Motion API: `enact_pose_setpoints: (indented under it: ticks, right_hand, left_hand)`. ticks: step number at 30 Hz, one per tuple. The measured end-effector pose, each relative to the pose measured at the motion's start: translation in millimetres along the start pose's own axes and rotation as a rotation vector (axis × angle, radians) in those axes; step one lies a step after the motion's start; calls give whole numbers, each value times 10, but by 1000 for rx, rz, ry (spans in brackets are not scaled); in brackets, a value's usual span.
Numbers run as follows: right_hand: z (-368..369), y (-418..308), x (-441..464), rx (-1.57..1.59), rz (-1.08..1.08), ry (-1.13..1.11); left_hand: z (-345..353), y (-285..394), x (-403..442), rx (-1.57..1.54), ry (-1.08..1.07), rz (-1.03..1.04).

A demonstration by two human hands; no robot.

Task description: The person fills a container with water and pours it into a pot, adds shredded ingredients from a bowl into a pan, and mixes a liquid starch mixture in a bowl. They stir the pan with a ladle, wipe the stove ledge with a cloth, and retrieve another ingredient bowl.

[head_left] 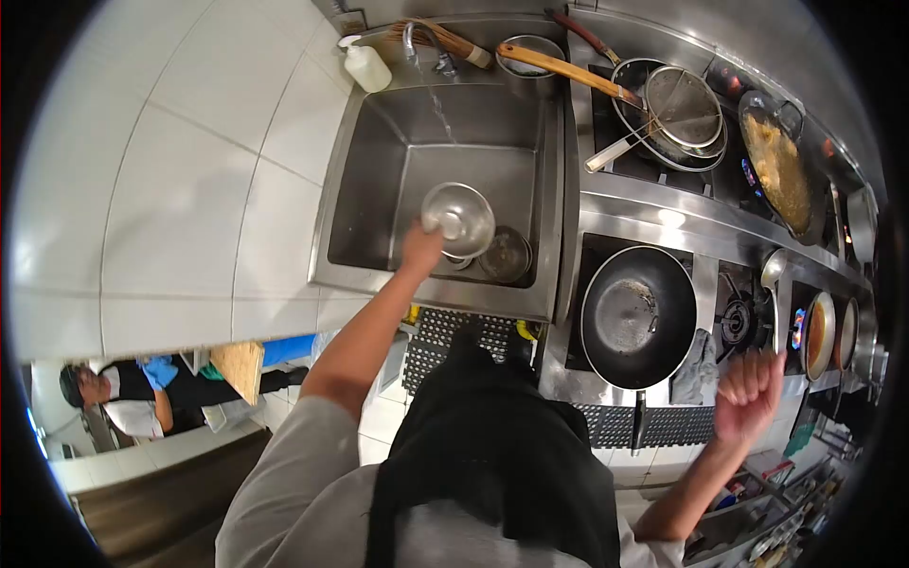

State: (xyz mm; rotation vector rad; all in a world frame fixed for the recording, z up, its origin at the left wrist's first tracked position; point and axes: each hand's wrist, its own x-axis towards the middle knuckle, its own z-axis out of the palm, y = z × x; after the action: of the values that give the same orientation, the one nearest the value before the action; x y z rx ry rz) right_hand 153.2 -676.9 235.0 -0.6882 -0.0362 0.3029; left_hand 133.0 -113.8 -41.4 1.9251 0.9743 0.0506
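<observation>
Over the single sink (502, 118), the left hand (423, 248) grasps one metal bowl (460, 223) by its rim; near one ladle (774, 269), the right hand (747, 396) curls its fingers, whether gripping the handle I cannot tell.

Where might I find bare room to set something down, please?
Bare: the white tiled counter, bordered by the sink and soap bottle; also the sink floor beyond the bowl in the left hand. Crowded: the stove, with a strainer at the back and a black pan in front.
</observation>
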Motion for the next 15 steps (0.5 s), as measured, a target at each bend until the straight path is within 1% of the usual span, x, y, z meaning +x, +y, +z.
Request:
enact_pose_setpoints:
  ticks: [1, 2, 3, 4, 5, 6, 7, 9, 11, 13, 15]
  right_hand:
    - [-167, -44, -168, -34, -41, 80]
    - [-343, -58, -390, -47, -68, 210]
    - [-500, -44, -652, -65, -112, 419]
    - [-559, 9, -886, -99, -131, 545]
    - [-639, 59, -1184, -114, -146, 622]
    - [-589, 161, -1432, -134, -218, 945]
    - [-462, 248, -1617, -138, -243, 1199]
    - [-467, 390, -2257, -145, -272, 1218]
    - [-165, 587, -2462, -107, -277, 1329]
    - [56, 716, -2585, -80, -262, 1381]
    - [39, 847, -2564, -45, -226, 1360]
  left_hand:
    - [174, -48, 128, 148, 5, 27]
    - [389, -95, 235, 299, 7, 59]
    - [641, -286, 429, 292, -44, -33]
    - [859, -491, 608, 290, -100, -127]
    - [983, -605, 699, 312, -200, -169]
    - [1113, -692, 789, 333, -301, -210]
    - [1249, -769, 865, 355, -403, -252]
    - [1434, -858, 933, 528, -506, -201]
    - [1551, -947, 968, 676, -586, -146]
    - [1628, -1131, 1029, 570, -623, -145]
    - [1481, -1049, 1209, 483, -575, -144]
